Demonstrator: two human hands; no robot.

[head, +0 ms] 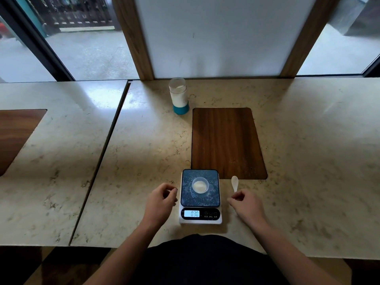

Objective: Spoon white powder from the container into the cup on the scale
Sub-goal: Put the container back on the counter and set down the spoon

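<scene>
Hands flank the scale, spoon at right fingertips

Powder sits in the small clear cup (200,185) on the digital scale (200,199), between both hands. Left hand (162,199) rests loosely curled and holds nothing, just left of the scale. Right hand (245,203) pinches the white plastic spoon (234,183) by its handle end. Far beyond the left hand stands the blue-based powder container (178,95), beside a wooden inlay (226,142).

Cup (200,186) on scale (200,197), spoon (234,183) rt.
</scene>
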